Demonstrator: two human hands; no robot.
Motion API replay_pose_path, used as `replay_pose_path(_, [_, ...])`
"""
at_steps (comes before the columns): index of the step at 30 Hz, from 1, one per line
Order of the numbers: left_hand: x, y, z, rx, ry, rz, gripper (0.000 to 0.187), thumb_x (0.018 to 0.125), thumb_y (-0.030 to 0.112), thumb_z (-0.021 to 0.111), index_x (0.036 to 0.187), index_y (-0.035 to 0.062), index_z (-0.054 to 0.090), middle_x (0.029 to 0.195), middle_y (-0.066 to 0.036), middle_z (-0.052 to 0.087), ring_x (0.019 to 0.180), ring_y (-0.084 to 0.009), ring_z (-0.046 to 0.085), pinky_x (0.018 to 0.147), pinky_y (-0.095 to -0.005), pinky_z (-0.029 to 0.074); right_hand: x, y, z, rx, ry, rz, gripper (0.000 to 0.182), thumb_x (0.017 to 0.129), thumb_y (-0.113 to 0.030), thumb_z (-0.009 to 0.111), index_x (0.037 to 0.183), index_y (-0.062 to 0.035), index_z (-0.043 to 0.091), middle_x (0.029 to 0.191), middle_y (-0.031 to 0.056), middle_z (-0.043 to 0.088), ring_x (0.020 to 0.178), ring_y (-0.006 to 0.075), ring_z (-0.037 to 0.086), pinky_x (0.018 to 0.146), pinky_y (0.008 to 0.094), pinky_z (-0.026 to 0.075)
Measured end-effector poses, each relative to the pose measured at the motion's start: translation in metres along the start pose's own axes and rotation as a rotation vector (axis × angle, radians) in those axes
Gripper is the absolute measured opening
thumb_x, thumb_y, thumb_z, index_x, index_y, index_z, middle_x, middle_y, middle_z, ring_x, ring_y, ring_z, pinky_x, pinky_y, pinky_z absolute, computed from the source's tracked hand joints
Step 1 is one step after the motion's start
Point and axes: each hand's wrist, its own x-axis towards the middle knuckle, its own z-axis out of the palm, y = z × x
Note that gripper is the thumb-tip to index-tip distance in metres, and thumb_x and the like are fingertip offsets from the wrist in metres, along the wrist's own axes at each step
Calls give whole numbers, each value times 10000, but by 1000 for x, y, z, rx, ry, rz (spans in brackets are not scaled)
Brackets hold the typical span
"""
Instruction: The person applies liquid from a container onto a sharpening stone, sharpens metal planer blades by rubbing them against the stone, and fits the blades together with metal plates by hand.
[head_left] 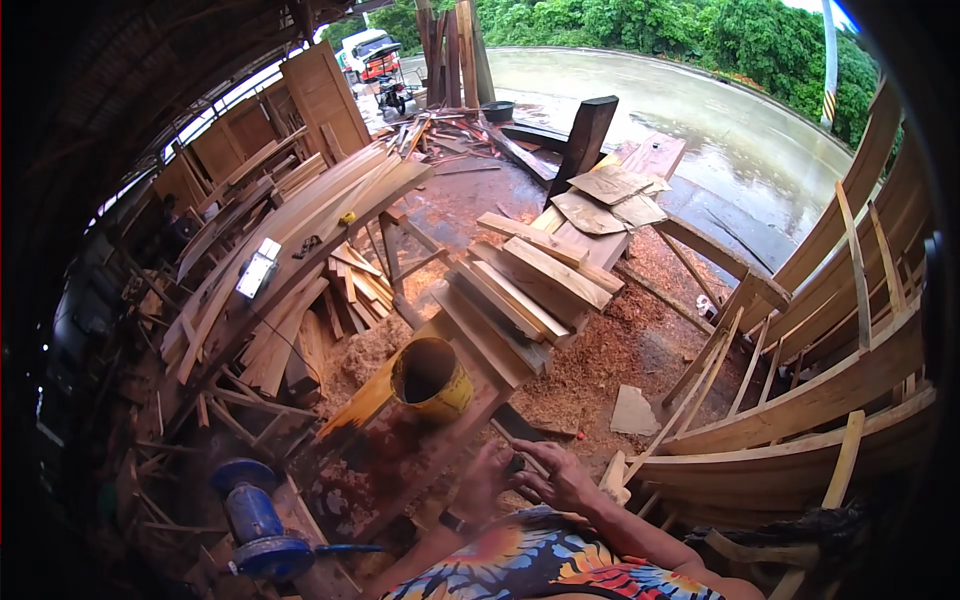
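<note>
My left hand (pixel 486 482) and my right hand (pixel 560 474) are close together in front of my chest, at the lower middle of the view. Both have curled fingers around a small dark object (pixel 515 463) between them, too small and too covered to name. A dark band (pixel 452 522) circles my left wrist. Just beyond my hands lies a wooden bench plank (pixel 400 475). A yellow bucket (pixel 440 390) with a dark inside stands on it, apart from my hands.
Stacked boards (pixel 530 290) lie ahead, with flat sheets (pixel 607 198) behind them. A long plank table (pixel 330 225) at left carries a white device (pixel 259 268). A blue machine (pixel 255 520) stands lower left. Curved timber framing (pixel 800 415) rises at right. Wood shavings (pixel 590 370) cover the ground.
</note>
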Motion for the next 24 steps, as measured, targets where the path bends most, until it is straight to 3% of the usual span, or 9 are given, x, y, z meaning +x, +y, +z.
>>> replay_pose_path(7, [-13,18,25,17,17,37,487,1031,335,626,1378,45,448,1153,-61,622,987,-139,656,871,-313,592,-1,5,-1,45,-30,-7,438,901,-184,748,1315,-88,642,1208,178,693,1109,357,650,947,431,528])
replay_pose_path(10, [-16,17,25,22,52,30,476,1033,333,624,1377,53,451,1158,-56,621,1001,-141,657,863,-313,592,-2,4,0,34,-18,-26,438,899,-176,751,1312,-81,641,1202,172,697,1098,362,654,941,432,530])
replay_pose_path(13, [-11,17,17,-9,6,-21,809,945,377,730,1529,33,288,1203,-68,624,1037,-187,671,925,-391,581,-2,-2,-2,1,-4,-18,448,888,-159,755,1312,-74,640,1193,166,700,1102,365,650,941,433,529])
replay_pose_path(16, [-8,12,9,-29,-37,9,815,947,367,726,1533,32,270,1238,-68,616,1071,-186,667,931,-392,581,1,0,-1,-14,19,-100,448,879,-141,755,1307,-70,641,1192,162,701,1105,364,647,945,435,527])
replay_pose_path(24, [-8,8,4,-98,-79,33,830,947,364,722,1536,30,242,1222,-61,601,1103,-176,639,948,-404,574,-2,7,0,-3,-58,-34,495,861,-210,801,1313,-103,629,1257,144,679,1159,356,630,993,434,513])
